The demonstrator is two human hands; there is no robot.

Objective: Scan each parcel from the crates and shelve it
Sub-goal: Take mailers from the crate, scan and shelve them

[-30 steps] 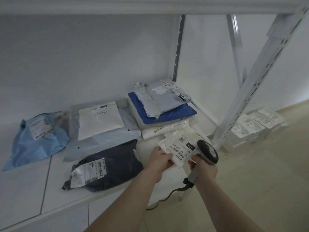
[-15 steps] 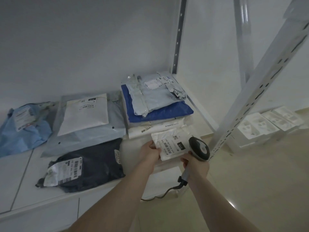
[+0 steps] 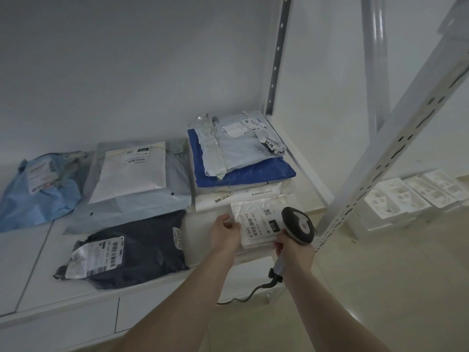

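Setting a scanned white parcel [image 3: 256,222] down on the shelf [image 3: 38,270].
Left hand [image 3: 224,235] pinches its near edge; right hand [image 3: 295,251], beside, grips the scanner [image 3: 297,224]. Best laid flat, label upward.

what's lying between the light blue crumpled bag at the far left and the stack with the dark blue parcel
In the head view, a flat white mailer on a larger grey poly bag fills that stretch of shelf.

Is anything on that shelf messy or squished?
A little. The crumpled light blue plastic parcel at the far left lies bunched up, and the grey taped parcel on the corner stack sits crooked over the dark blue one. Nothing looks torn or spilled.
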